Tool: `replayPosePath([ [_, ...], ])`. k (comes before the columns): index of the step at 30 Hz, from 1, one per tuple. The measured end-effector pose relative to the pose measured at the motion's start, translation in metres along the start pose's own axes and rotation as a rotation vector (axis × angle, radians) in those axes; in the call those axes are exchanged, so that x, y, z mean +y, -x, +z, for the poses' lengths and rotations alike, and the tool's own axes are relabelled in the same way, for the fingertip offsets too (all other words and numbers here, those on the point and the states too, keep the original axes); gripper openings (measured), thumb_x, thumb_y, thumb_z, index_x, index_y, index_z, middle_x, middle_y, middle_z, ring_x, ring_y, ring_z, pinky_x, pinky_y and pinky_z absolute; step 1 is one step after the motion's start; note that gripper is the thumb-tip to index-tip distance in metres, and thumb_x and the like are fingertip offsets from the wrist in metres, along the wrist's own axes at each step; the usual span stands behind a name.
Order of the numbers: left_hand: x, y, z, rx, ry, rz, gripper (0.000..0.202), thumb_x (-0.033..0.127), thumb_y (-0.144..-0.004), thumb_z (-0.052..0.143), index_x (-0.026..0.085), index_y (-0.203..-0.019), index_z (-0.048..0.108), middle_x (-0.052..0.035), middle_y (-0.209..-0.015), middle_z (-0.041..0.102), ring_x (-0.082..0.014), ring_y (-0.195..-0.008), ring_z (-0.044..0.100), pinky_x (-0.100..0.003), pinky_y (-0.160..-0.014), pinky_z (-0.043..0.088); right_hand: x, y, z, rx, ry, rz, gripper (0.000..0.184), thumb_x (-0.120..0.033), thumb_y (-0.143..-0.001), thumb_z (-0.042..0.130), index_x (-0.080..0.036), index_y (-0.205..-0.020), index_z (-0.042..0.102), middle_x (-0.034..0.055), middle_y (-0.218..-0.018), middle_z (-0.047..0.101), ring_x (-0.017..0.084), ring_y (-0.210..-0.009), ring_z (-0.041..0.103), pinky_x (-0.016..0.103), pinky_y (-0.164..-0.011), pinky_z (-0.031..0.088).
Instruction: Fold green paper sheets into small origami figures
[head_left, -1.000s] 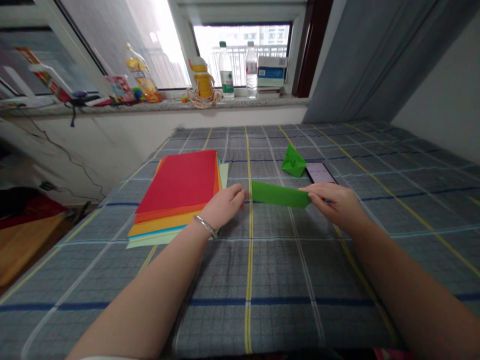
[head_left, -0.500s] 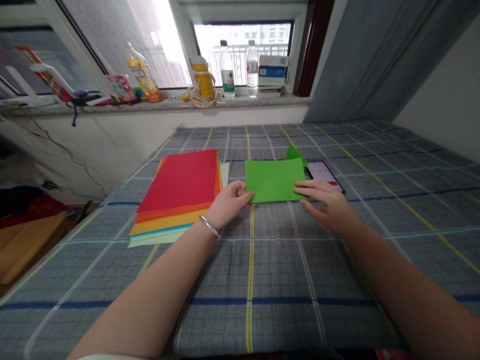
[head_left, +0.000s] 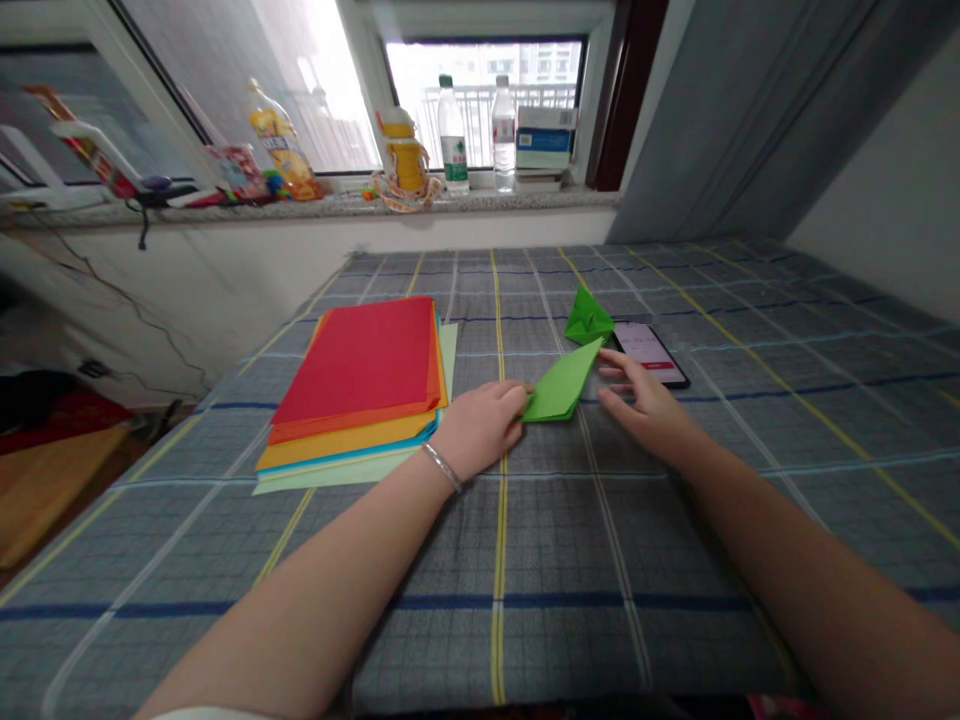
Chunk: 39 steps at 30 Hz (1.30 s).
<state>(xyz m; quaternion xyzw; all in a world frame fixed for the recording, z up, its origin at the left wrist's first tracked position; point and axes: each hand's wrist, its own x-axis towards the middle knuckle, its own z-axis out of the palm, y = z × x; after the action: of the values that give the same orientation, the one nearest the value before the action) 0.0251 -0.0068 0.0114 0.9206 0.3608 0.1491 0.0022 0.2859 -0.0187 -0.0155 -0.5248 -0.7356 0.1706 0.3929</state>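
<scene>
Green paper: I have the bright green folded sheet of paper (head_left: 559,388) between the two hands, just nearer me than the folded piece, slanting up to the right; half a second ago it showed as a broad, flat rectangle, and now it is a narrow, leaning shape with layered edges along its near side.
Left grip: the left hand (head_left: 480,432) pinches the sheet's near left corner, fingers curled in; it has shifted a little to the right.
Right grip: the right hand (head_left: 641,405) was on the sheet's right edge; now its fingers are loosely spread beside the upper right corner, and I can't tell whether a fingertip touches.
Folded piece: the small green pointed paper shape (head_left: 588,318), partly covered a moment ago, shows almost whole again behind the sheet.
Phone: the black-edged smartphone (head_left: 646,350) lies beside that shape; its screen text is too small for me to read.
Paper stack: red, orange, yellow, blue and pale green sheets (head_left: 364,365) lie to the left, unmoved.
Hidden from me: the left fingertips, and whether the sheet rests on the grey plaid cloth (head_left: 555,560).
Cut off: both forearms, at the bottom.
</scene>
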Motion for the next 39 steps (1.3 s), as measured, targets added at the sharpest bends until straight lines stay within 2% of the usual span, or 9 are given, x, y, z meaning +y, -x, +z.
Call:
replayPosePath([
  [4, -0.002, 0.001, 0.006, -0.087, -0.029, 0.126, 0.022, 0.012, -0.084, 0.051, 0.018, -0.105, 0.052, -0.0071, -0.121, 0.059, -0.0207, -0.105, 0.058, -0.033, -0.087, 0.049, 0.003, -0.001, -0.001, 0.029, -0.131, 0.114, 0.056, -0.046, -0.089, 0.047, -0.023, -0.139, 0.037, 0.0156, -0.127, 0.057, 0.026, -0.104, 0.062, 0.048, -0.088, 0.051],
  [6, -0.002, 0.001, 0.007, -0.133, -0.011, 0.168, 0.018, 0.020, -0.086, 0.054, 0.018, -0.104, 0.052, -0.0078, -0.113, 0.060, -0.0211, -0.102, 0.058, -0.034, -0.088, 0.048, 0.006, -0.002, -0.001, 0.040, -0.119, 0.128, 0.057, -0.046, -0.088, 0.050, -0.023, -0.138, 0.038, 0.0159, -0.123, 0.059, 0.025, -0.098, 0.064, 0.048, -0.086, 0.052],
  [9, -0.002, 0.000, 0.008, -0.167, 0.034, 0.185, 0.023, 0.033, -0.088, 0.057, 0.018, -0.104, 0.053, -0.0079, -0.108, 0.061, -0.0218, -0.101, 0.057, -0.034, -0.090, 0.047, 0.008, -0.002, -0.001, 0.055, -0.066, 0.116, 0.055, -0.044, -0.087, 0.052, -0.022, -0.136, 0.040, 0.0156, -0.119, 0.061, 0.022, -0.088, 0.065, 0.046, -0.081, 0.054],
  [16, -0.004, -0.002, 0.009, -0.180, 0.055, 0.134, 0.023, 0.035, -0.090, 0.056, 0.018, -0.106, 0.056, -0.0084, -0.107, 0.062, -0.0219, -0.099, 0.060, -0.033, -0.085, 0.048, 0.009, -0.002, -0.002, 0.070, 0.023, 0.070, 0.050, -0.041, -0.086, 0.052, -0.023, -0.133, 0.047, 0.0119, -0.111, 0.065, 0.016, -0.067, 0.063, 0.035, -0.063, 0.056],
  [21, 0.005, -0.002, 0.001, -0.196, -0.043, 0.099, 0.024, 0.026, -0.095, 0.039, 0.016, -0.111, 0.055, -0.0096, -0.096, 0.065, -0.0228, -0.083, 0.065, -0.033, -0.071, 0.050, 0.007, -0.003, -0.002, 0.062, 0.045, 0.071, 0.047, -0.038, -0.086, 0.052, -0.021, -0.129, 0.050, 0.0113, -0.107, 0.066, 0.015, -0.063, 0.062, 0.037, -0.064, 0.055],
  [25, 0.010, -0.001, -0.002, -0.213, -0.101, 0.097, 0.021, 0.022, -0.092, 0.042, 0.016, -0.107, 0.055, -0.0099, -0.096, 0.066, -0.0234, -0.081, 0.065, -0.032, -0.069, 0.050, 0.006, -0.003, -0.002, 0.074, 0.069, 0.076, 0.045, -0.038, -0.084, 0.054, -0.018, -0.125, 0.052, 0.0110, -0.104, 0.065, 0.015, -0.062, 0.061, 0.036, -0.064, 0.055],
  [33, 0.010, -0.001, 0.006, -0.111, 0.022, -0.127, 0.035, 0.014, -0.086, 0.042, 0.015, -0.121, 0.044, -0.0104, -0.095, 0.067, -0.0233, -0.086, 0.065, -0.032, -0.072, 0.049, 0.007, -0.004, -0.001, 0.072, 0.082, 0.064, 0.038, -0.032, -0.080, 0.055, -0.019, -0.116, 0.054, 0.0090, -0.100, 0.065, 0.015, -0.060, 0.059, 0.034, -0.062, 0.052],
  [36, 0.009, -0.001, 0.008, -0.089, 0.067, -0.144, 0.031, 0.020, -0.089, 0.043, 0.016, -0.119, 0.045, -0.0105, -0.097, 0.066, -0.0238, -0.087, 0.064, -0.033, -0.075, 0.049, 0.008, -0.004, -0.001, 0.080, 0.115, 0.056, 0.029, -0.024, -0.076, 0.056, -0.019, -0.104, 0.056, 0.0065, -0.094, 0.065, 0.014, -0.058, 0.057, 0.032, -0.062, 0.050],
  [39, 0.009, -0.002, 0.008, -0.089, 0.071, -0.152, 0.027, 0.035, -0.094, 0.040, 0.018, -0.113, 0.050, -0.0097, -0.097, 0.066, -0.0233, -0.087, 0.064, -0.033, -0.076, 0.048, 0.009, -0.004, -0.001, 0.091, 0.174, 0.001, 0.019, -0.018, -0.071, 0.054, -0.019, -0.089, 0.059, 0.0045, -0.085, 0.061, 0.014, -0.057, 0.054, 0.031, -0.059, 0.049],
])
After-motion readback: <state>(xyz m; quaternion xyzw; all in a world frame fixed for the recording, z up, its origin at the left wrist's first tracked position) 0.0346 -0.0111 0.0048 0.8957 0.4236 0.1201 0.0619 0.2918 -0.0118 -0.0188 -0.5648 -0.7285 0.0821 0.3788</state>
